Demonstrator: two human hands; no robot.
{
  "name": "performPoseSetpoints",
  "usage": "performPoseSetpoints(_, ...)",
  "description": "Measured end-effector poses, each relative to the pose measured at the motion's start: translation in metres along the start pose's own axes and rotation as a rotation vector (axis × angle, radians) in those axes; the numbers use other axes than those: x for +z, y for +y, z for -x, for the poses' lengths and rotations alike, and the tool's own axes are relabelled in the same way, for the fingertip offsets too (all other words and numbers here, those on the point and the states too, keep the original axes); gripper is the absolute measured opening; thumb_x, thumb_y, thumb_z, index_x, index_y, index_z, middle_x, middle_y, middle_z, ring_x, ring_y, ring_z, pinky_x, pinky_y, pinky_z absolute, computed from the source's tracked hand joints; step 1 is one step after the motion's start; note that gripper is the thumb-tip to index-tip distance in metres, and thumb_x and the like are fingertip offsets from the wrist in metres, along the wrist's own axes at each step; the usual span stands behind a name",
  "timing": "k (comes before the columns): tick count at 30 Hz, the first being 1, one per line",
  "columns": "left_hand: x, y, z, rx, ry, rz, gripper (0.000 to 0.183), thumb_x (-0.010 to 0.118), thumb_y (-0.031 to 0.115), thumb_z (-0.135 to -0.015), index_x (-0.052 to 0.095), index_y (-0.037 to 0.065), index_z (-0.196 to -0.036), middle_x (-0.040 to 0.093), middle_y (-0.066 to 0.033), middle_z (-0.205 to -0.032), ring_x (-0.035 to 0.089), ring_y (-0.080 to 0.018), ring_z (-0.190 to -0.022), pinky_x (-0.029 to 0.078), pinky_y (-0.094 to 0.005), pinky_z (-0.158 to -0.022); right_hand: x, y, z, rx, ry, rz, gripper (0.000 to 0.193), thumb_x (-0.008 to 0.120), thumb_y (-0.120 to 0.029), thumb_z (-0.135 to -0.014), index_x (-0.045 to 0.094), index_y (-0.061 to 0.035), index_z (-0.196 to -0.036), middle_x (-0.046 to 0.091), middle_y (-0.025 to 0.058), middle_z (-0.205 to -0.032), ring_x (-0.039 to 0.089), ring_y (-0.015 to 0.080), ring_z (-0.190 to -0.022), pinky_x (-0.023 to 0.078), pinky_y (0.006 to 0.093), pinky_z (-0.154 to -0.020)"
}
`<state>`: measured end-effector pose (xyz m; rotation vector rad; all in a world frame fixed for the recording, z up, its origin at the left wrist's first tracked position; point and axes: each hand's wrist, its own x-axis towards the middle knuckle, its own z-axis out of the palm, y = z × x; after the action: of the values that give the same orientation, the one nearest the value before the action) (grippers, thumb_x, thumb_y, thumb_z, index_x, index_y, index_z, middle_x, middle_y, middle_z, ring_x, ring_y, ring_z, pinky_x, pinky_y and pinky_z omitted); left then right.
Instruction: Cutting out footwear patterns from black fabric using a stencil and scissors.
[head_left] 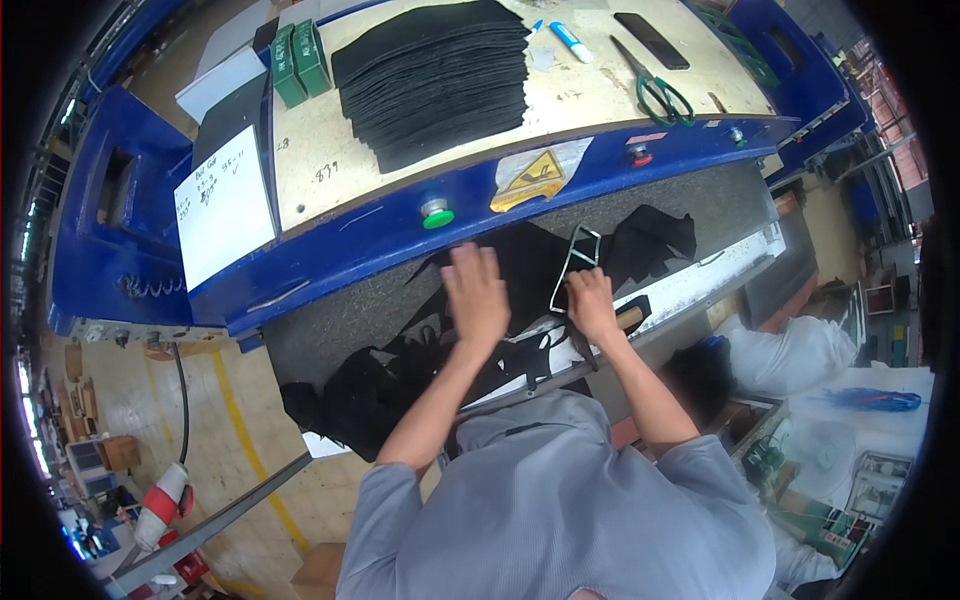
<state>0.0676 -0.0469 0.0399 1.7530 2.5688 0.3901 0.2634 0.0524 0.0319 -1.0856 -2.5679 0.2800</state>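
My left hand [476, 292] lies flat with its fingers stretched out over a black sheet of material [528, 258] on the press bed. Its fingertips are a little blurred. To the right of it, my right hand [592, 305] is closed on the lower end of a thin, pale metal cutting die [563, 268], an open frame with a crossbar. The die rests on or just above the black sheet; I cannot tell which. Cut black scraps [375, 385] with holes and strips hang in a heap at the bed's left front edge.
Above the bed runs a blue press beam [370, 225] with a green button [437, 213] and a red button [640, 156]. On its top sit a stack of black pieces [435, 85], green-handled scissors [655, 90], a glue tube [571, 42], a dark phone [651, 41] and green blocks [300, 63].
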Motion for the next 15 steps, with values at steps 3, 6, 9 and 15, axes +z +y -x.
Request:
performPoseSetpoints(3, 0.031, 0.028, 0.011, 0.253, -0.050, 0.250, 0.056, 0.053, 0.031, -0.097, 0.044, 0.013, -0.150, 0.029, -0.0199, -0.160, 0.020, -0.0380, -0.151, 0.016, -0.0577, -0.120, 0.008, 0.002, -0.007, 0.051, -0.032, 0.005, 0.011, 0.063, -0.007, -0.086, 0.063, -0.0060, -0.097, 0.065, 0.0108, -0.090, 0.056, 0.0318, -0.094, 0.043, 0.0440, -0.078)
performPoseSetpoints(6, 0.048, 0.013, 0.003, 0.238, 0.015, 0.168, 0.052, 0.050, 0.033, -0.099, 0.045, 0.019, -0.149, 0.035, -0.0147, -0.159, 0.026, -0.0335, -0.150, 0.017, -0.0580, -0.120, 0.011, 0.005, -0.012, 0.090, -0.077, -0.016, 0.009, 0.061, -0.010, -0.087, 0.061, -0.0054, -0.095, 0.067, 0.0119, -0.091, 0.058, 0.0327, -0.096, 0.045, 0.0451, -0.079)
performPoseSetpoints(9, 0.044, -0.020, -0.023, -0.016, 0.063, 0.026, 0.052, 0.052, 0.030, -0.099, 0.045, 0.011, -0.147, 0.038, -0.0198, -0.154, 0.030, -0.0388, -0.146, 0.019, -0.0608, -0.118, 0.016, 0.009, 0.000, 0.126, -0.036, -0.113, 0.007, 0.061, -0.010, -0.089, 0.059, -0.0048, -0.094, 0.066, 0.0119, -0.092, 0.057, 0.0327, -0.095, 0.045, 0.0447, -0.079)
performPoseSetpoints(15, 0.034, -0.004, -0.025, -0.035, 0.024, 0.079, 0.054, 0.052, 0.031, -0.099, 0.043, 0.009, -0.148, 0.036, -0.0230, -0.155, 0.030, -0.0383, -0.147, 0.020, -0.0591, -0.118, 0.016, 0.007, -0.003, 0.160, -0.049, -0.123, 0.007, 0.060, -0.011, -0.090, 0.060, -0.0046, -0.093, 0.066, 0.0117, -0.090, 0.057, 0.0326, -0.092, 0.045, 0.0443, -0.079)
